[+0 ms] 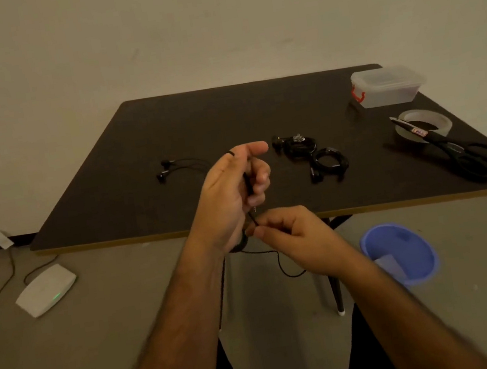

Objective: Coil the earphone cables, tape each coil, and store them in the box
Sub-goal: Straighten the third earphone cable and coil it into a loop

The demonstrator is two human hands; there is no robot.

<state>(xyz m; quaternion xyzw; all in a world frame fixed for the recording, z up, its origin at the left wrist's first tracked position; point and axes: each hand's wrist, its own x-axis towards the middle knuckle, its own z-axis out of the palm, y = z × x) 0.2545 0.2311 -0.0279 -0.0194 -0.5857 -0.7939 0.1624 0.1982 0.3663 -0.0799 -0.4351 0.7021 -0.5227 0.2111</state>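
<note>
While left hand (230,189) grips black cable (278,258), right hand (290,234) pinches it, scissors (464,151) label too blurry to read, bench (144,205) dark

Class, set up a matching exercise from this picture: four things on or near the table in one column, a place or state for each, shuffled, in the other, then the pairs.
1. plastic box
2. scissors
3. blue bin
4. earbuds

A. on the floor, right of the person
B. far right corner, lid on
C. partly over the tape roll
D. loose on the table, left of the left hand

Pairs: 1-B, 2-C, 3-A, 4-D
</note>
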